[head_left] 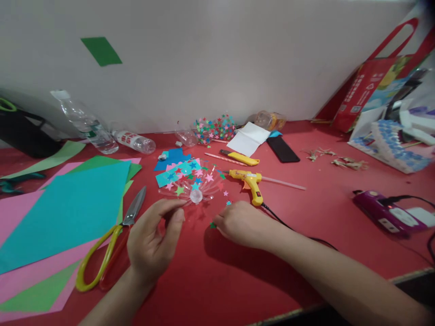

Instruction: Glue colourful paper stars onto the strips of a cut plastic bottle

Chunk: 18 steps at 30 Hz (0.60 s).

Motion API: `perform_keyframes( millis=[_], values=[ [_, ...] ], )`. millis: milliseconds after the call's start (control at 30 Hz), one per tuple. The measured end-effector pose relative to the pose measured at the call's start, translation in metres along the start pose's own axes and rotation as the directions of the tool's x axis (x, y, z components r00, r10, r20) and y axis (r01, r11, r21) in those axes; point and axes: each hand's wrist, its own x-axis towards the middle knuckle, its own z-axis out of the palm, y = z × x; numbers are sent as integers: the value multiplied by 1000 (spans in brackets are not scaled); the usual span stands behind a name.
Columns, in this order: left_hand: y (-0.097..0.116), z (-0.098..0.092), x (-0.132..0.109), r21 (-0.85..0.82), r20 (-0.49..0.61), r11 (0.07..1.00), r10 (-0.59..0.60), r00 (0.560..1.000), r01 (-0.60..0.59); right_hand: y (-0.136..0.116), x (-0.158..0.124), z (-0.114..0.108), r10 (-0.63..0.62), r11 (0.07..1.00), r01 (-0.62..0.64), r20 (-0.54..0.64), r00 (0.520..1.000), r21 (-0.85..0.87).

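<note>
My left hand (pixel 152 235) is curved beside a clear plastic flower shape (pixel 196 196), with index finger and thumb slightly apart. The index fingertip meets the flower's near edge; whether it presses there I cannot tell. The flower has splayed strips and colored star stickers on and around it. My right hand (pixel 239 224) is closed, its fingertips pinching a small green star (pixel 213 225) just above the red table. Near it lie a blue star (pixel 229 203) and a pink star (pixel 226 193). A yellow hot glue gun (pixel 253 183) rests behind my right hand.
Scissors (pixel 117 240) and colored paper sheets (pixel 71 213) lie left. Bottles (pixel 88 127) lean or lie by the wall. Beyond the glue gun are a yellow utility knife (pixel 243 158) and black phone (pixel 282 148). A purple power strip (pixel 390 215) and red bag (pixel 362 93) are right.
</note>
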Motion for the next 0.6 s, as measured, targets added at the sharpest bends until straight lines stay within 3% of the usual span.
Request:
perform_keyframes(
  millis=[100, 200, 300, 367, 400, 433, 500, 567, 600],
  values=[
    [-1, -2, 0, 15, 48, 1000, -7, 999, 6, 3, -2, -8, 50, 996, -44, -75, 996, 79],
    [-1, -5, -1, 43, 108, 999, 23, 994, -28, 0, -6, -23, 186, 915, -92, -208, 960, 392],
    [3, -6, -2, 46, 236, 998, 22, 971, -34, -6, -9, -38, 348, 594, -81, -164, 923, 800],
    [8, -5, -1, -3, 349, 1000, -10, 937, 12, -11, -10, -42, 383, 391, -70, -94, 919, 918],
    [10, -4, -1, -30, 397, 998, -30, 917, 46, -13, -10, -43, 400, 362, -55, -101, 911, 930],
    [13, -2, -1, -54, 425, 995, -49, 904, 79, -15, -10, -42, 421, 394, -28, -153, 894, 919],
    [19, 0, -1, -70, 438, 985, -111, 892, 157, -18, -11, -37, 425, 606, 49, -375, 824, 794],
    [23, 2, -1, -91, 448, 967, -175, 877, 239, -20, -11, -30, 295, 844, 99, -611, 735, 526],
    [24, 3, -2, -115, 461, 951, -206, 863, 288, -21, -12, -26, 195, 918, 113, -684, 703, 379]
  ],
)
